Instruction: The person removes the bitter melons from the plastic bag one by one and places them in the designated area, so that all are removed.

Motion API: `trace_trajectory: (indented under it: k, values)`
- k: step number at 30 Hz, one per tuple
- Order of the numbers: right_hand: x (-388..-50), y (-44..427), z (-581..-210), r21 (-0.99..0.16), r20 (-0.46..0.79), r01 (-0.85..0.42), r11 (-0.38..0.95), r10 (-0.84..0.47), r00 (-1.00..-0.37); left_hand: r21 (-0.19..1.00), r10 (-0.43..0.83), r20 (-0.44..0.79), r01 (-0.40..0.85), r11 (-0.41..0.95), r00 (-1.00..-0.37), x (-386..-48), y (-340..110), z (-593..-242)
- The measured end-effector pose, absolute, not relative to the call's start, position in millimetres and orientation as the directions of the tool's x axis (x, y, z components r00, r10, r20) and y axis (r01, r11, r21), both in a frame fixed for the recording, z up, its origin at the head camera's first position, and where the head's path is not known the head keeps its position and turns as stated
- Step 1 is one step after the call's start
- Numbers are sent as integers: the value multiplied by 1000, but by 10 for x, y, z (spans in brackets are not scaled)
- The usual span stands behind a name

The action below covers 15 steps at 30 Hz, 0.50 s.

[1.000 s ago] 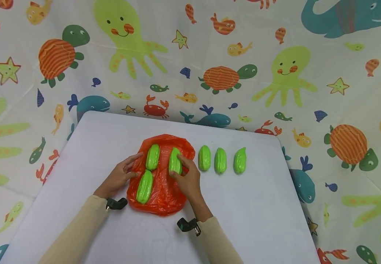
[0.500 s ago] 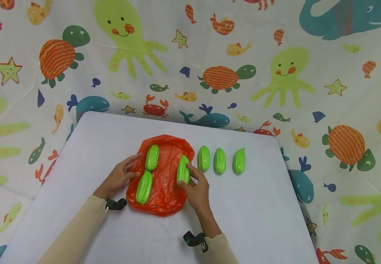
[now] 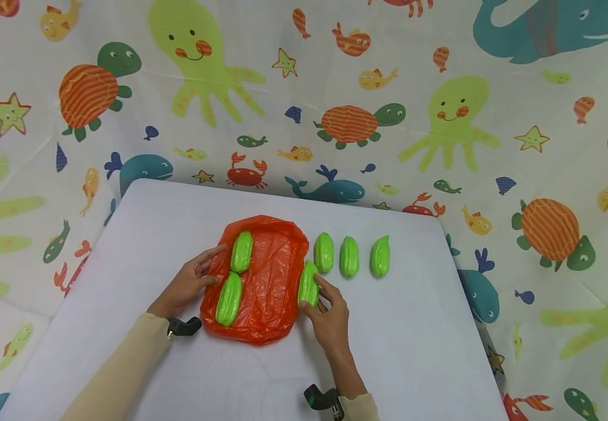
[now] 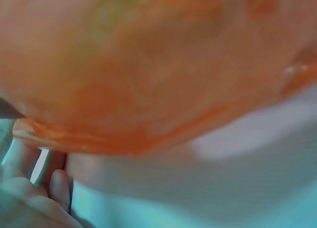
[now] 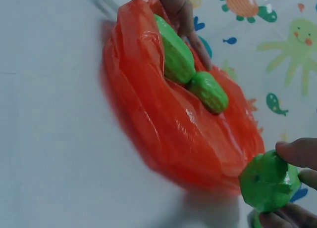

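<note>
A red plastic bag [image 3: 269,280] lies spread on the white table, with two green ridged vegetables [image 3: 241,251] [image 3: 229,299] along its left side. My left hand [image 3: 185,283] rests at the bag's left edge, fingers spread and fairly straight, touching the plastic. Between thumb and fingers, my right hand [image 3: 330,316] pinches another green vegetable [image 3: 308,285] at the bag's right edge. The right wrist view shows this held vegetable [image 5: 268,181] end-on, beside the bag [image 5: 163,124]. In the left wrist view the bag [image 4: 148,89] fills most of the picture, blurred.
Three more green vegetables [image 3: 323,252] [image 3: 349,257] [image 3: 380,256] lie in a row on the white table [image 3: 414,327], right of the bag. A cloth with printed sea animals [image 3: 282,105] hangs behind the table.
My right hand has moved right and toward the table's front, carrying the pinched vegetable from over the bag to its right edge. My left hand has stayed in place.
</note>
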State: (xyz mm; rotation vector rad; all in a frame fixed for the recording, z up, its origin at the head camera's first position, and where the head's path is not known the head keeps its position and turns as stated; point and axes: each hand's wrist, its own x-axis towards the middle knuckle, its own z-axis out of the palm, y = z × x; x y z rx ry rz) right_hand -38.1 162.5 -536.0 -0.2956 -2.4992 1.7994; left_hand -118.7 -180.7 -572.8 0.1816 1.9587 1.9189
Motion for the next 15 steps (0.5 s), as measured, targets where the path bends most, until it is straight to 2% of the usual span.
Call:
trace_trajectory:
  k: [15]
  values:
    - [-200,1826,-5502,-925,-144,220,310,251,-957,981,359,-191,-183,58,-914,-1187,-1804,-5735]
